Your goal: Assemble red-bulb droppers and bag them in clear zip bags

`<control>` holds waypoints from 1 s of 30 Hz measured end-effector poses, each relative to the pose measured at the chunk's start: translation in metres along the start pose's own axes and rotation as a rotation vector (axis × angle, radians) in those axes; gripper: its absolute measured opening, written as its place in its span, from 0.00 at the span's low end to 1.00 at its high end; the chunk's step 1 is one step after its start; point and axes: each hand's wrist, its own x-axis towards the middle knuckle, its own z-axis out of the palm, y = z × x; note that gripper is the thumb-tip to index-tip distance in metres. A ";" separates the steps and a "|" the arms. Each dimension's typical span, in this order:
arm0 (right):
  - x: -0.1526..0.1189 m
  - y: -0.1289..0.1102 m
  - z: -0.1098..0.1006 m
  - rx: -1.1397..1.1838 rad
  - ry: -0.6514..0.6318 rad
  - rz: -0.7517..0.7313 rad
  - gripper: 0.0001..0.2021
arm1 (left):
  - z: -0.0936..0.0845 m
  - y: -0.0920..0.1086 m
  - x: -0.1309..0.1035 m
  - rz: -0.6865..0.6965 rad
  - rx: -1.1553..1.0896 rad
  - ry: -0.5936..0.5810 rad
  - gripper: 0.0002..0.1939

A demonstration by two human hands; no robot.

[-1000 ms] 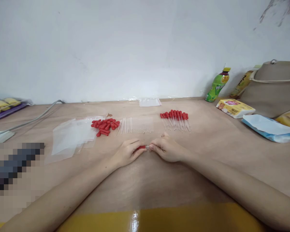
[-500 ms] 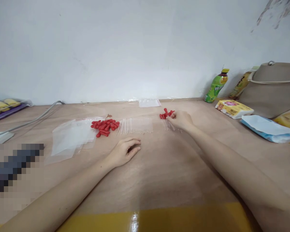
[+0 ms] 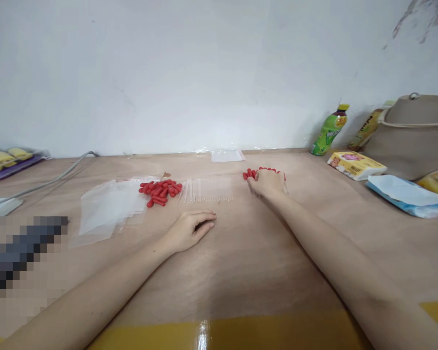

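Left hand (image 3: 190,228) rests on the smooth, faintly glossy brown tabletop (image 3: 248,262), fingers loosely curved, thumb parted from them; I see nothing in the gap. Right hand (image 3: 269,183) lies over the red-topped droppers (image 3: 248,174), thin clear stems under rounded heads, set side by side; from where I stand I cannot tell whether its fingers grip one. Beyond the left hand, a row of slender transparent tubes (image 3: 208,189), straight, roughly parallel. At the row's left end, a heap of loose red bulbs (image 3: 160,192), matt, rubbery-looking, teardrop-shaped. Farther left, filmy plastic bags (image 3: 102,204), flat, overlapping.
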 end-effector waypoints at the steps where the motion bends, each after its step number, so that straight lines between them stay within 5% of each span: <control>1: -0.003 -0.003 -0.002 0.016 0.007 -0.023 0.18 | 0.000 0.000 0.000 0.001 0.003 0.001 0.11; 14: -0.003 -0.060 -0.003 0.165 -0.262 -0.007 0.16 | 0.000 0.001 -0.002 0.045 0.065 -0.011 0.11; 17: -0.002 -0.062 -0.004 0.174 -0.308 0.015 0.17 | -0.020 -0.004 0.001 0.009 0.233 -0.023 0.11; 20: -0.003 -0.063 -0.005 0.179 -0.342 0.020 0.16 | -0.059 -0.023 0.004 -0.124 0.433 -0.039 0.10; 24: -0.006 -0.064 -0.008 0.183 -0.335 0.011 0.16 | -0.106 -0.058 0.001 -0.183 0.442 -0.227 0.08; 30: -0.024 -0.053 -0.026 0.204 -0.241 -0.072 0.13 | -0.118 -0.084 -0.007 -0.234 0.401 -0.306 0.09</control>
